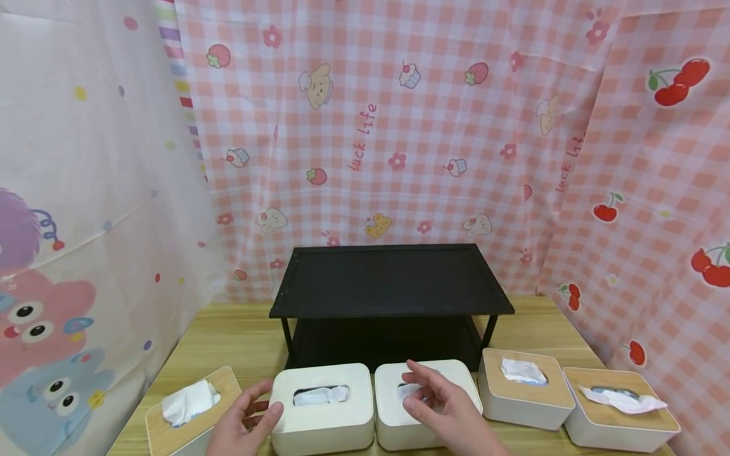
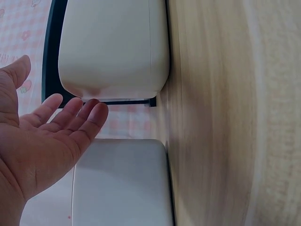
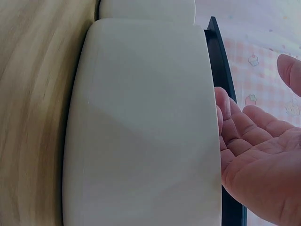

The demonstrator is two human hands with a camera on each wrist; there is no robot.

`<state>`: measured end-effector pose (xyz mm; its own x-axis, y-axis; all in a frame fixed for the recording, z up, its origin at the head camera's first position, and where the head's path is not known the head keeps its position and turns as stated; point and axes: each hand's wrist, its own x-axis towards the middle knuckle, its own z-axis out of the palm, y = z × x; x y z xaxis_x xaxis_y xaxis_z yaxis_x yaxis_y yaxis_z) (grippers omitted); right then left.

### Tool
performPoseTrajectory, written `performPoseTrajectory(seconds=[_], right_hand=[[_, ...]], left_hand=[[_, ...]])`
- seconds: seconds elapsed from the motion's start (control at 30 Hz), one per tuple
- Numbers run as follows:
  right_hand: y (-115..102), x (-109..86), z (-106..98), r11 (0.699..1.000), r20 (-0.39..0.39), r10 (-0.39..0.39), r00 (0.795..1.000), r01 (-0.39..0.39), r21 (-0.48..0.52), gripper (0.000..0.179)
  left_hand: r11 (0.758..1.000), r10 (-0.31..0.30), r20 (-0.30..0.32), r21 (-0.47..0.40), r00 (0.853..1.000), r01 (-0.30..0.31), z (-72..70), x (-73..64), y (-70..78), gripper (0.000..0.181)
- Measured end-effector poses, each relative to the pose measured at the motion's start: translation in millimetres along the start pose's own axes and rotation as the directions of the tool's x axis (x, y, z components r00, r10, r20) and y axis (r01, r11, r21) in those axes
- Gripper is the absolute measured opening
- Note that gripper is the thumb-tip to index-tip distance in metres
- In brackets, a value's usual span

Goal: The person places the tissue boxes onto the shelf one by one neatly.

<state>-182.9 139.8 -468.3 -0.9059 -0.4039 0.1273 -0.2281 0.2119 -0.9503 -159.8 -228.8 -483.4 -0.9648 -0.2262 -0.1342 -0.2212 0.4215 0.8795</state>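
Note:
Two cream tissue boxes stand side by side before a black shelf. My left hand (image 1: 245, 421) is beside the left end of the left cream box (image 1: 322, 418), fingers loosely bent and thumb apart. In the left wrist view, the fingertips (image 2: 96, 115) are right at that box's end wall, with nothing in the palm. Over the top of the right cream box (image 1: 389, 405) is my right hand (image 1: 436, 399), its fingers relaxed and holding nothing; it hides part of the slot. The right wrist view shows this hand (image 3: 256, 146) beyond the box's upper edge.
A black two-tier shelf (image 1: 388, 278) stands behind the boxes. A wood-lidded tissue box (image 1: 228, 383) sits at the left. Two more, a nearer-centre one (image 1: 513, 392) and an outer one (image 1: 587, 405), sit at the right. Patterned curtains (image 1: 365, 190) surround the wooden table (image 1: 228, 329).

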Motion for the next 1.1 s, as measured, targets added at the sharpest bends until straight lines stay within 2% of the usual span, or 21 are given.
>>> performPoseTrajectory(seconds=[0.17, 0.33, 0.5, 0.73, 1.1], right_hand=[[-0.9, -0.2, 1.9, 1.000, 0.009, 0.007, 1.000, -0.007, -0.008, 0.063], [-0.3, -1.0, 6.0, 0.999, 0.009, -0.036, 0.999, 0.036, -0.021, 0.062], [-2.5, -0.8, 9.6, 1.000, 0.017, -0.023, 1.000, 0.024, -0.018, 0.060], [-4.2, -0.8, 14.5, 0.998, 0.047, -0.064, 0.997, 0.065, -0.009, 0.060], [-7.0, -0.5, 25.1, 0.999, 0.087, -0.029, 0.996, 0.028, 0.017, 0.061]], left_hand=[[1.000, 0.003, -0.010, -0.003, 1.000, -0.003, 0.3, -0.4, -1.1, 0.078], [1.000, 0.013, -0.023, 0.004, 1.000, -0.013, 0.4, -1.9, -1.8, 0.079], [1.000, 0.016, -0.028, 0.011, 0.999, -0.016, 0.5, -2.7, -2.6, 0.079], [1.000, 0.012, -0.036, 0.008, 0.999, -0.012, 0.8, -3.6, -2.5, 0.077], [1.000, -0.003, -0.029, 0.014, 1.000, 0.003, 1.2, -3.0, -4.4, 0.079]])
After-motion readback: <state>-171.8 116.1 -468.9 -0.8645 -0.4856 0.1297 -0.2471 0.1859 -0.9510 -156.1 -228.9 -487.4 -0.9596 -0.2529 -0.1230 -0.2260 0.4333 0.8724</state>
